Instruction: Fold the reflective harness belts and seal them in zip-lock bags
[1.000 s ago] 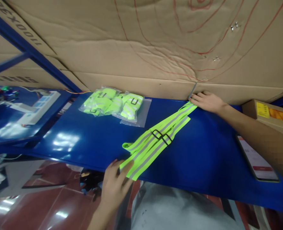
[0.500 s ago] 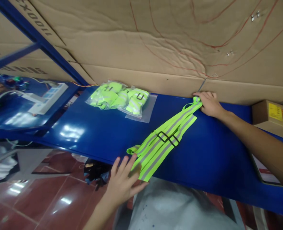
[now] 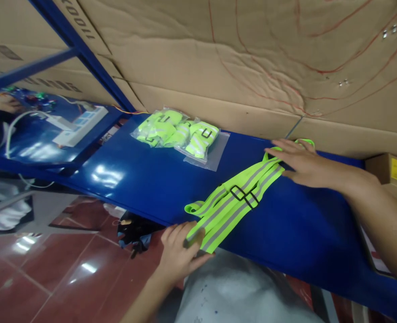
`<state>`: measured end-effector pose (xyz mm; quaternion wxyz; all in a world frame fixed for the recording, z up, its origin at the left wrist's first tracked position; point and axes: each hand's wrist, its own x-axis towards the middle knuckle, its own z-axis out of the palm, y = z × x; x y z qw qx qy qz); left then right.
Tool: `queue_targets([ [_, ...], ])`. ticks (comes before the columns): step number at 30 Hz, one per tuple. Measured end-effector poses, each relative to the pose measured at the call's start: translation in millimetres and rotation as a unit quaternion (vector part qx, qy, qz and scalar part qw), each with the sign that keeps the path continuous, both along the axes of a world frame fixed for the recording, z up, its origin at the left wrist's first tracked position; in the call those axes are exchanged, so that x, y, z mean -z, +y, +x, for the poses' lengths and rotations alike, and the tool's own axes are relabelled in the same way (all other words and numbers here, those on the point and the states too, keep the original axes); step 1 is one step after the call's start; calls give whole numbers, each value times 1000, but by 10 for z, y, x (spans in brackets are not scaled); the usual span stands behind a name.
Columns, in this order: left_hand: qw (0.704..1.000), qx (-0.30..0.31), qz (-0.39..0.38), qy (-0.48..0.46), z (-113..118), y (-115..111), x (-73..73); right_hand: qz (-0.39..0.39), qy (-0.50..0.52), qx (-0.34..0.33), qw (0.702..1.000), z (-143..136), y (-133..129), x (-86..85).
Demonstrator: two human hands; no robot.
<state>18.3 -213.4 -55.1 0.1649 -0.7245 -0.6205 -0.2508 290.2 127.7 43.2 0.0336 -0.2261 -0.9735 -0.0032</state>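
A fluorescent yellow-green reflective strap [image 3: 230, 211] with grey stripes lies folded in long layers across the blue table. Two black buckles [image 3: 245, 196] sit side by side at its middle. At the near end, my left hand [image 3: 181, 249] has its fingers curled over the strap's edge, with the thumb below. My right hand [image 3: 301, 163] lies over the far end, fingers stretched out flat and pressing on the layers. A small loop of the strap pokes out beyond that hand. The part beneath my right palm is hidden.
Several clear bags of similar folded straps [image 3: 174, 132] lie at the table's back. A cardboard box [image 3: 388, 172] stands far right, and a phone-like device [image 3: 375, 251] lies partly behind my forearm. To the left are a power strip [image 3: 80, 125] and another person's hand [image 3: 5, 103].
My right hand has gone from holding the far end to lying flat over it. My left fingers, spread before, now curl onto the near end. The view has shifted slightly.
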Motion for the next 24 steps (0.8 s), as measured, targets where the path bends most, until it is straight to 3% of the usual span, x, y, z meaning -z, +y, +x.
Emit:
queue_targets([
  [3,1000,10,-3,1,32,14,32,-97,93,-134,982,-653,-755,-174],
  [5,1000,27,-13,-6,56,41,37,-119,87,-203,968,-1049,-1155,-100],
  [7,999,39,-22,-21,88,71,47,-101,42,-211,971,-1299,-1362,59],
  [9,999,33,-18,-40,133,97,70,-92,0,-207,974,-1380,-1375,191],
  [11,998,18,-8,-61,191,123,96,-131,4,-198,971,-1335,-1263,218],
  [16,996,0,-20,-84,324,219,67,-290,54,-165,941,-1126,-986,-37],
  [22,993,-18,-76,-83,418,291,-100,-313,8,-151,938,-1111,-1014,-142],
  [24,992,-38,-92,-78,461,296,-150,-364,22,-137,921,-1122,-1015,-122],
])
